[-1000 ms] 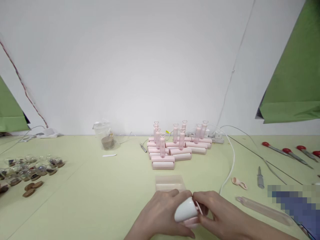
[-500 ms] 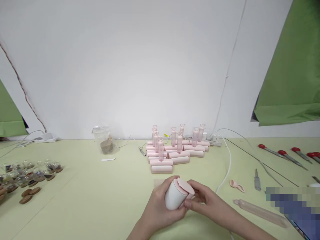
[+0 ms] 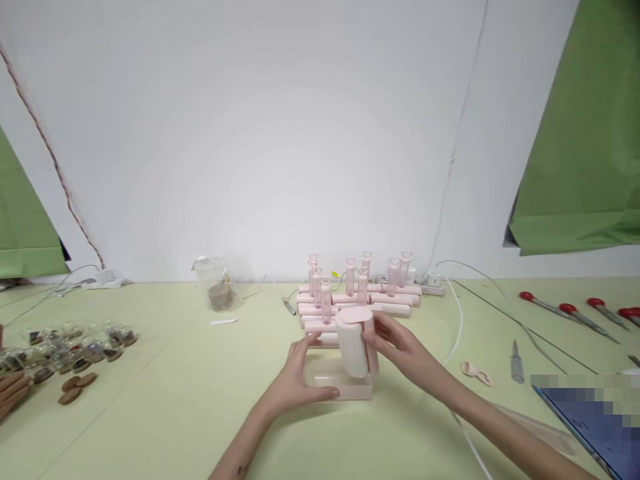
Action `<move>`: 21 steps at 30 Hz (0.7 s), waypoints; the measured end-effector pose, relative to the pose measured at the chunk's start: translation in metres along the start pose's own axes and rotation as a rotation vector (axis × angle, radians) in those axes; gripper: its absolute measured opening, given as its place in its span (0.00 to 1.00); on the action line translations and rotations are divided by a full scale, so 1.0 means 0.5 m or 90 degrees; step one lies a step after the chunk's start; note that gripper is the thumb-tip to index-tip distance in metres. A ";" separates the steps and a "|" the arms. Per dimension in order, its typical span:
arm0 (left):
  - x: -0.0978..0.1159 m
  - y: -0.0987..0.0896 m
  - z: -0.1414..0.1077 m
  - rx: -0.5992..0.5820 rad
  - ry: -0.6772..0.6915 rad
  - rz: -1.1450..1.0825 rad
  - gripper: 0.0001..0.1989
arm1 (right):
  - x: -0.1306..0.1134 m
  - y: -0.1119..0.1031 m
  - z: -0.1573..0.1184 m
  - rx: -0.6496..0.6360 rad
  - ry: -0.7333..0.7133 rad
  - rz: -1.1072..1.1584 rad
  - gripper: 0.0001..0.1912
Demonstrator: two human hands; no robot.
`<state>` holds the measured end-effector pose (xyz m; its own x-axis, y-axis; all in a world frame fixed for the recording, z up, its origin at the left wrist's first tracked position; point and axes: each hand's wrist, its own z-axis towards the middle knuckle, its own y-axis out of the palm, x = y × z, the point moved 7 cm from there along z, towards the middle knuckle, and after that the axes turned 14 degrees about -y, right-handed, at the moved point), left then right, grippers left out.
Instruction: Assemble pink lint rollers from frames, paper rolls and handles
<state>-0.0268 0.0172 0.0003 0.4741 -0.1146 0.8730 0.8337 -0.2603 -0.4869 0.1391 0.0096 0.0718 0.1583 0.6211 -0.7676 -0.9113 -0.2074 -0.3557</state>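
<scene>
Pink-and-white roller (image 3: 353, 350) at right end of clear case (image 3: 356, 392), long axis near vertical, pink end up. Right hand (image 3: 396, 339) pinching roller's upper right side. Left hand (image 3: 294, 381) spread around case's left end, thumb at near edge.

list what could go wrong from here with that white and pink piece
The white and pink piece is gripped only by the right hand, from one side, so it might tip or slip.
The left hand spans the left end of the clear tray; the tray could shift if bumped.
Close behind, upright pink tubes might topple if knocked.
</scene>
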 end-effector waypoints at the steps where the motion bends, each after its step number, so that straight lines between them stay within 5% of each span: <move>1: -0.029 0.002 0.005 -0.012 -0.040 0.013 0.44 | 0.002 0.005 0.012 -0.032 -0.014 -0.046 0.21; 4: -0.084 0.016 0.013 -0.029 -0.056 0.011 0.34 | 0.021 0.045 0.029 -0.170 -0.038 -0.187 0.21; 8: -0.101 0.029 0.016 -0.032 -0.043 0.035 0.27 | 0.045 0.102 0.021 -0.304 -0.043 -0.328 0.19; 15: -0.085 0.024 0.013 -0.055 -0.032 0.021 0.29 | 0.023 0.115 0.023 -0.350 -0.100 -0.413 0.18; 21: -0.086 0.026 0.014 -0.049 -0.041 0.003 0.31 | 0.054 0.153 0.000 -0.385 -0.094 -0.419 0.18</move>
<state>-0.0345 0.0254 -0.0439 0.4976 -0.0551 0.8657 0.8082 -0.3331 -0.4857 0.0735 0.0106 0.0241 0.4887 0.8360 -0.2494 -0.2927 -0.1122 -0.9496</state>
